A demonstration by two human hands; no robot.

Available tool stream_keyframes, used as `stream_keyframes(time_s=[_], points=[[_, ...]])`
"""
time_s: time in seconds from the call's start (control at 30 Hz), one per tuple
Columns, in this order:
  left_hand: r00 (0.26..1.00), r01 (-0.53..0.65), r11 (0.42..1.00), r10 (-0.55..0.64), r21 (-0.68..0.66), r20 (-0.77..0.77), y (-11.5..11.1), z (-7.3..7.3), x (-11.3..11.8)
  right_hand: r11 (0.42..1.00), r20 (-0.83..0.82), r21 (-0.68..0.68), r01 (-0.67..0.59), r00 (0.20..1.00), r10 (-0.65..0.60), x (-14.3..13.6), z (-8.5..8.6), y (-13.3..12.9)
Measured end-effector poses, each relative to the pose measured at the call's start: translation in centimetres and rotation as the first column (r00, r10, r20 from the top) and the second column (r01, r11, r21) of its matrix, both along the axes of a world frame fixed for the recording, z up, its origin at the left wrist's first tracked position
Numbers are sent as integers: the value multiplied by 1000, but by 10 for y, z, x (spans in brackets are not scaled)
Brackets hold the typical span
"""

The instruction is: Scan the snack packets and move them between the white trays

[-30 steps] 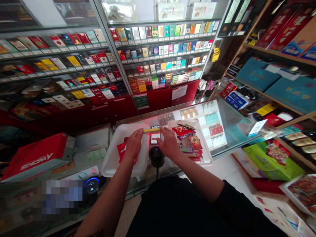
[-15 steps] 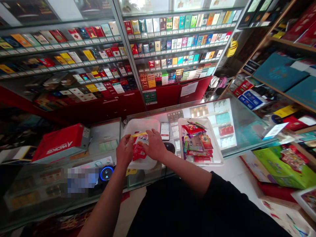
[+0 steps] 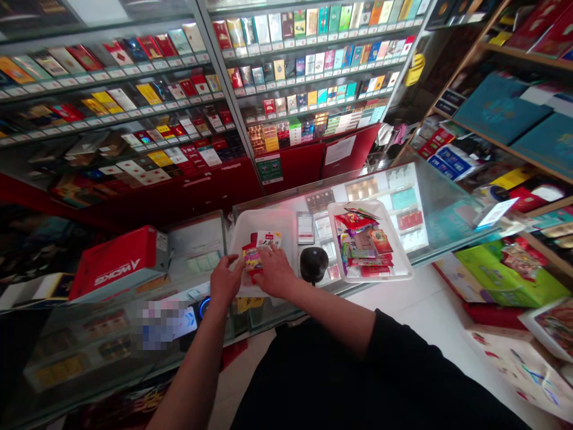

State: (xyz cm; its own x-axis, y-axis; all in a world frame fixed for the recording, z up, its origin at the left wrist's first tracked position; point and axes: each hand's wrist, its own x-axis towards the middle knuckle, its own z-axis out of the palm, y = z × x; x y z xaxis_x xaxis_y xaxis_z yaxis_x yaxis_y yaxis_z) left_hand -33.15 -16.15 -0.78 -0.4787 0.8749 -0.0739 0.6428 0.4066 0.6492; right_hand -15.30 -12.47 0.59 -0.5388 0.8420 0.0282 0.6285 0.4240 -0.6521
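Note:
A white plastic tray (image 3: 242,230) stands on the glass counter with a few red, white and yellow snack packets (image 3: 267,239) in it. My right hand (image 3: 275,272) lies over the packets inside the tray, its fingertips on a small colourful packet (image 3: 253,258). What its fingers grip, if anything, is hidden. At the tray's left edge, my left hand (image 3: 226,278) is curved with thumb and fingers apart, close to the small packet's left end, and nothing shows between them. To the right, a second white tray (image 3: 403,269) holds several snack packets (image 3: 364,242).
Between the trays are a phone (image 3: 305,228) and a round black device (image 3: 314,264). A red shoe box (image 3: 119,263) lies at the left of the counter. Cigarette shelves (image 3: 308,48) rise behind. At the right, a green box (image 3: 505,278) stands below the counter.
The red packet held up between both hands now lies in the tray, and a small colourful packet shows at my fingers. The view has shifted slightly, showing more of the black device.

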Motion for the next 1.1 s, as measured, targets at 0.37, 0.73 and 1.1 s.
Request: stream_keyframes(time_s=[0.37, 0.73, 1.1], points=[[968, 246, 964, -249, 102, 22, 26, 35, 58, 978, -57, 117, 174, 984, -168, 52, 20, -3], [867, 488, 861, -497, 141, 31, 54, 47, 155, 907, -95, 147, 394, 919, -384, 148, 7, 3], [736, 673, 733, -676, 101, 3, 68, 38, 256, 804, -55, 177, 568, 821, -568, 253, -35, 25]])
